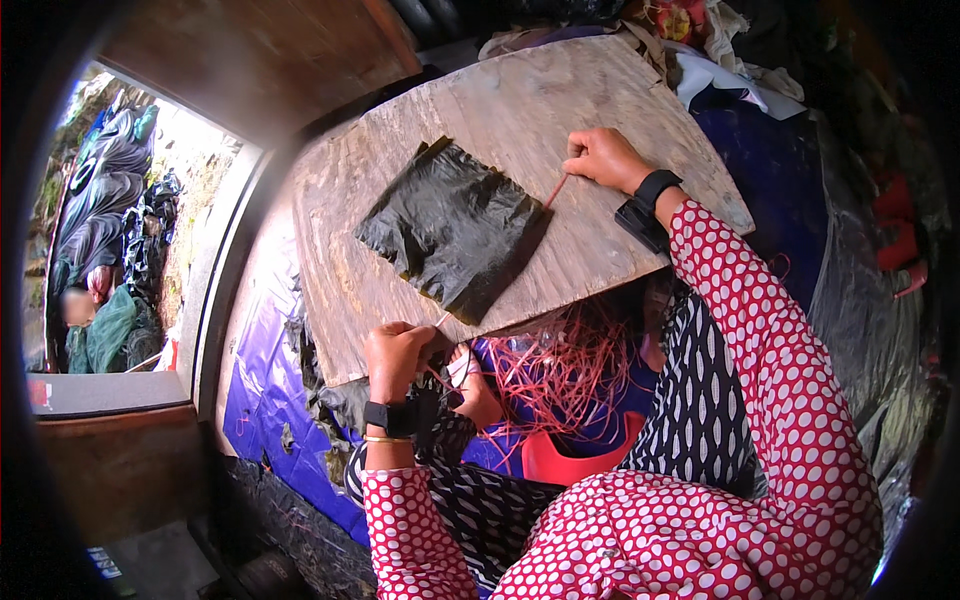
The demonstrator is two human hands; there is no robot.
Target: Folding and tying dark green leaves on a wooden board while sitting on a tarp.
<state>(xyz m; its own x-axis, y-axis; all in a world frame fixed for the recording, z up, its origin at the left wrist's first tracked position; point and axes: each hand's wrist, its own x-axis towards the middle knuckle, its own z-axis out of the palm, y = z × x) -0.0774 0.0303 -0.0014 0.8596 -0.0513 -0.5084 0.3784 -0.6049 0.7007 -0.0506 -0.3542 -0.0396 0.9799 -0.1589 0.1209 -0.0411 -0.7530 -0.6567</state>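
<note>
Both hands, right hand [603,158] and left hand [398,357], pinch closed on 1 red string [556,190], probably passing under the dark leaf [455,228] between them.

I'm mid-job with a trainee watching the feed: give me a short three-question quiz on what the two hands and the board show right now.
1. True or false: the dark green leaf lies flat on the wooden board.
2. Which hand pinches the red string at the leaf's far edge? A) left hand B) right hand C) neither
3. Fill in: the left hand is closed at the board's ____ edge, beside the loose red strands.

Key
1. True.
2. B, the right hand.
3. Near.
</note>
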